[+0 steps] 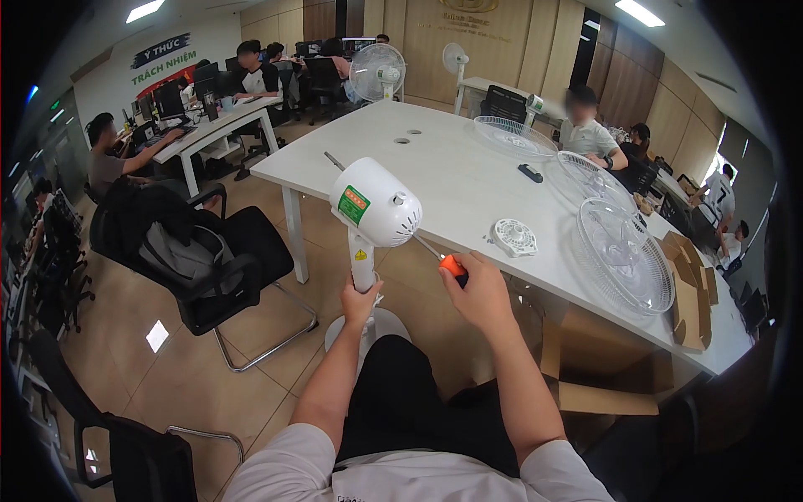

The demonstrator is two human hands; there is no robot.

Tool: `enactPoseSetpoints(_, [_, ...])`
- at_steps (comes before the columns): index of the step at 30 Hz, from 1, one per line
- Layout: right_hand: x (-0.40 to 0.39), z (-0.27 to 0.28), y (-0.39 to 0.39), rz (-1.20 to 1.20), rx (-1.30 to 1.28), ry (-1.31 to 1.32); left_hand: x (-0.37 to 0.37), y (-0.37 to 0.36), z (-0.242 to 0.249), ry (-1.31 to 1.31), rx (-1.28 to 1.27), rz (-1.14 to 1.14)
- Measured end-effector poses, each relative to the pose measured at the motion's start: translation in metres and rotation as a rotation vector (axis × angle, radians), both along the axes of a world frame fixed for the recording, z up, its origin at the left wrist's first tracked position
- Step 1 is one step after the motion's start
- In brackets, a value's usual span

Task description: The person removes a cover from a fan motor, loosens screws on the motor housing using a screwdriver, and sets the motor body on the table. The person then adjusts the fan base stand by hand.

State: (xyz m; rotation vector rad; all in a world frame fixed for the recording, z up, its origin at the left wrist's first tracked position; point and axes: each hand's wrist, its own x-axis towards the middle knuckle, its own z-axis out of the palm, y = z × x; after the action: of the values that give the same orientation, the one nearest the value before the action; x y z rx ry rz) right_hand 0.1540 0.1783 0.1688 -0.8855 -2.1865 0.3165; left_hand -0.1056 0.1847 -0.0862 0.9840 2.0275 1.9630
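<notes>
A white fan motor housing [381, 188] with a green label stands tilted on its neck in front of me, its thin metal shaft pointing to the far left. My left hand [360, 303] is wrapped round the fan's white pole just below the neck. In my right hand [478, 291] is a screwdriver [452, 266] with an orange and black handle. The screwdriver's metal blade reaches to the slotted back end of the housing. Beneath, the white round base [391, 325] rests on the floor, partly hidden by my leg and forearm.
On the white table [335, 171] lie a small round white cover [514, 238], a black object [530, 173] and several clear fan guards [626, 255]. Cardboard [687, 289] sits at the right edge, and an open carton [606, 368] is underneath. Left is a black chair [192, 259]. People sit around.
</notes>
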Motion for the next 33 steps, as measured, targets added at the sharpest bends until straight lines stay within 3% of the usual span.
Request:
enactPoseSetpoints(2, [0.0, 0.003, -0.002, 0.003, -0.004, -0.009, -0.016, -0.001, -0.012, 0.047, -0.015, -0.056])
enactPoseSetpoints(4, [0.001, 0.006, -0.001, -0.002, -0.003, -0.014, -0.044, 0.004, -0.03, 0.085, -0.016, -0.317])
enactPoseSetpoints(7, [0.001, 0.006, 0.001, 0.001, -0.027, -0.017, -0.062, 0.014, -0.026, 0.001, -0.106, -0.482])
enactPoseSetpoints(10, [0.001, 0.007, 0.004, 0.03, -0.046, -0.001, -0.057, 0.012, -0.016, 0.006, -0.123, -0.502])
enactPoseSetpoints(14, [0.002, 0.005, 0.017, 0.047, -0.052, 0.002, -0.041, 0.021, -0.03, 0.085, -0.073, -0.35])
enactPoseSetpoints(16, [0.003, 0.004, 0.026, 0.06, -0.057, 0.002, -0.027, 0.026, -0.035, 0.108, -0.008, -0.095])
enactPoseSetpoints(19, [0.001, 0.002, 0.041, 0.069, -0.082, 0.023, -0.007, 0.029, -0.03, 0.064, 0.022, 0.084])
enactPoseSetpoints(25, [0.001, -0.002, 0.083, 0.051, -0.03, 0.011, 0.015, 0.029, -0.018, 0.195, -0.019, 0.275])
enactPoseSetpoints(33, [-0.005, -0.003, 0.125, 0.174, -0.127, -0.02, -0.016, 0.0, -0.022, 0.294, 0.029, -0.064])
